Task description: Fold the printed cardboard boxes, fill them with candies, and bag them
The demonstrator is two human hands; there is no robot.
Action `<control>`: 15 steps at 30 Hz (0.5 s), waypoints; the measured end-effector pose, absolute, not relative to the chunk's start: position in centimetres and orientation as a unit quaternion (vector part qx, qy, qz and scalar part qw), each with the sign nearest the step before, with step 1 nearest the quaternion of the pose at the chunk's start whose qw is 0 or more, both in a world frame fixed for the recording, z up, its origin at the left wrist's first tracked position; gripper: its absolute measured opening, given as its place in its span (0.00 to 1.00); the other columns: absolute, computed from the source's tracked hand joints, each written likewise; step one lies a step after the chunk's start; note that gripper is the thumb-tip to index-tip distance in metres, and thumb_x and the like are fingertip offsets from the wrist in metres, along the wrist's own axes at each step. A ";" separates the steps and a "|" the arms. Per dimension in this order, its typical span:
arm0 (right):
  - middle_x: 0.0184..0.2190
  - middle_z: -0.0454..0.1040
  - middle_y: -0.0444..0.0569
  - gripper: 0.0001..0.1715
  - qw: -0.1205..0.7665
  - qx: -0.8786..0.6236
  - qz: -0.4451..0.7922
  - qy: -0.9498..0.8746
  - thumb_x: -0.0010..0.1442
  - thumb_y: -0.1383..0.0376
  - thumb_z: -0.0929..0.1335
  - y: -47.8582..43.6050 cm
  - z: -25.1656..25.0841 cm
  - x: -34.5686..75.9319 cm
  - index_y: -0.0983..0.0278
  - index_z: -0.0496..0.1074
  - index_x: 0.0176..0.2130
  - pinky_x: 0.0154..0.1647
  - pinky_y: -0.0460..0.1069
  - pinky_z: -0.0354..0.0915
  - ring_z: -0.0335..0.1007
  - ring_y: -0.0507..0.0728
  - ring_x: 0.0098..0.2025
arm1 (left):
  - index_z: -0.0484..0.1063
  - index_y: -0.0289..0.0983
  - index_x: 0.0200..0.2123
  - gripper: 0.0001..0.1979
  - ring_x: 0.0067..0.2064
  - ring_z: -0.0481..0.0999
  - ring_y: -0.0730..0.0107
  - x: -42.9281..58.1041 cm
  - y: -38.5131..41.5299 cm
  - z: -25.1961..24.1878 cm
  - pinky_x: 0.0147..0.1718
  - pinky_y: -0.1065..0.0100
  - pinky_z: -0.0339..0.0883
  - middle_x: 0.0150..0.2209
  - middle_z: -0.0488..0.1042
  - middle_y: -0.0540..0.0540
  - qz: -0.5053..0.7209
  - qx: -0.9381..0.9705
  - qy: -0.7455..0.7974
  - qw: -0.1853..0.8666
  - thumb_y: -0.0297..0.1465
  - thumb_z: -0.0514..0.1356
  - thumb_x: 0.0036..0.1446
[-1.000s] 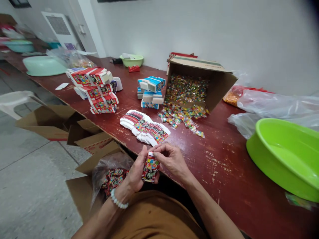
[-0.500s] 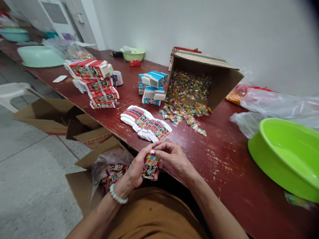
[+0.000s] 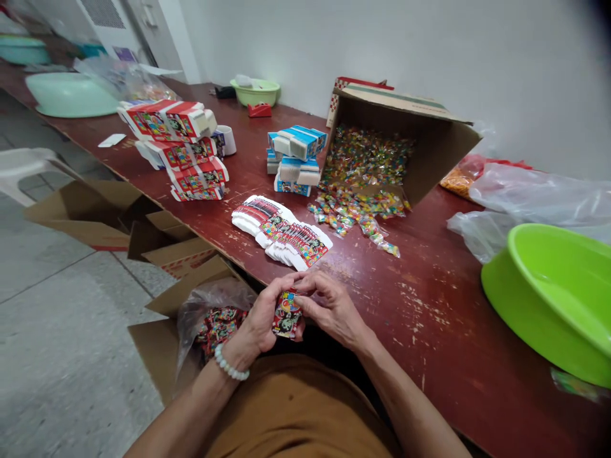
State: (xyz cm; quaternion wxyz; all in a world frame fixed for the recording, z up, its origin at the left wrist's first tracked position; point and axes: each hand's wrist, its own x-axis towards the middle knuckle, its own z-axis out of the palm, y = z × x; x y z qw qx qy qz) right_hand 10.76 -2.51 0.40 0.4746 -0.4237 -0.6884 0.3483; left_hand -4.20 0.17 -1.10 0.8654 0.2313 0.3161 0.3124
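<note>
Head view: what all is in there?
Packet: one, red, between hands
Flat boxes: many, red and white, near edge
Red bundles: several, red and white, table's left
Blue bundles: several, blue and white, centre
Sweets: many, multicoloured, in and before carton
Carton: one, brown, table's back
Tub: one, lime, right
Basins: several, pale, left and back
Plastic bags: several, clear, both sides
Floor cartons: several, brown, left
Chair: one, white, left
Table: one, dark red, centre
Left hand: one, holding packet
Right hand: one, touching packet

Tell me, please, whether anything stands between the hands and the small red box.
Nothing visible does: the left hand already holds the small red box, and the right hand touches its upper end.
</note>
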 end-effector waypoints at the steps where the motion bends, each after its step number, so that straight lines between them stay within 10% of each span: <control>1: 0.45 0.76 0.49 0.05 0.465 -0.428 0.340 -0.696 0.62 0.66 0.69 -2.6 0.3 10.5 0.59 0.73 0.40 0.49 0.54 0.66 0.71 0.58 0.46 | 0.69 0.37 0.53 0.21 0.15 0.72 0.67 -4.2 0.3 -1.1 0.11 0.67 0.68 0.23 0.74 0.50 0.320 0.223 0.315 0.865 0.35 0.55 0.56; 6: 0.54 0.67 0.54 0.33 0.438 -0.445 0.305 -0.719 0.55 0.60 0.75 -3.1 0.0 9.4 0.58 0.63 0.57 0.51 0.57 0.66 0.66 0.61 0.51 | 0.71 0.35 0.47 0.18 0.19 0.73 0.69 -7.0 1.1 0.0 0.17 0.69 0.68 0.25 0.75 0.49 0.424 0.264 0.348 0.794 0.34 0.54 0.54; 15: 0.53 0.64 0.62 0.42 0.376 -0.660 0.137 -0.636 0.56 0.44 0.69 4.7 -4.7 16.0 0.66 0.61 0.59 0.47 0.61 0.66 0.68 0.64 0.44 | 0.70 0.37 0.41 0.21 0.29 0.75 0.65 -18.4 0.5 -7.8 0.30 0.65 0.69 0.30 0.75 0.47 0.434 0.457 0.646 0.432 0.47 0.54 0.53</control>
